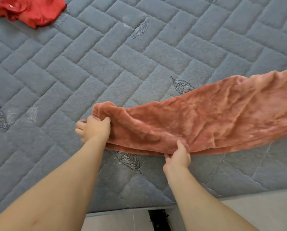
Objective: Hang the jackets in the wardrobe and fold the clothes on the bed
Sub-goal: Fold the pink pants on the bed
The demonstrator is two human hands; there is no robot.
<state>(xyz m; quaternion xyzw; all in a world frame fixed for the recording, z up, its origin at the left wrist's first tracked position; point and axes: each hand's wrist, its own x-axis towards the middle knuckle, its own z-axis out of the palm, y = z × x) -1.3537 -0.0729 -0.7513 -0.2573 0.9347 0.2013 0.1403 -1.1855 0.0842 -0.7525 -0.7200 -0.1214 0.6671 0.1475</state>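
Both hands, left hand (94,129) and right hand (177,157), pinch the long rust-pink plush garment's (206,120) near edge on the grey quilted bed (89,64), mid-fold; next, probably doubling it over.

Single head-worn wide-angle view, close above the bed (139,55), facing forward and steeply down from its near edge.

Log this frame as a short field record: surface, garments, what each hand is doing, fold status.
surface: grey quilted bed cover
garment in work: rust-pink plush garment, laid long, running off the right edge
left hand: grips the garment's left end
right hand: pinches its near edge
other garment: red garment, crumpled, far left corner
fold status: partly folded, layers visible along the near edge
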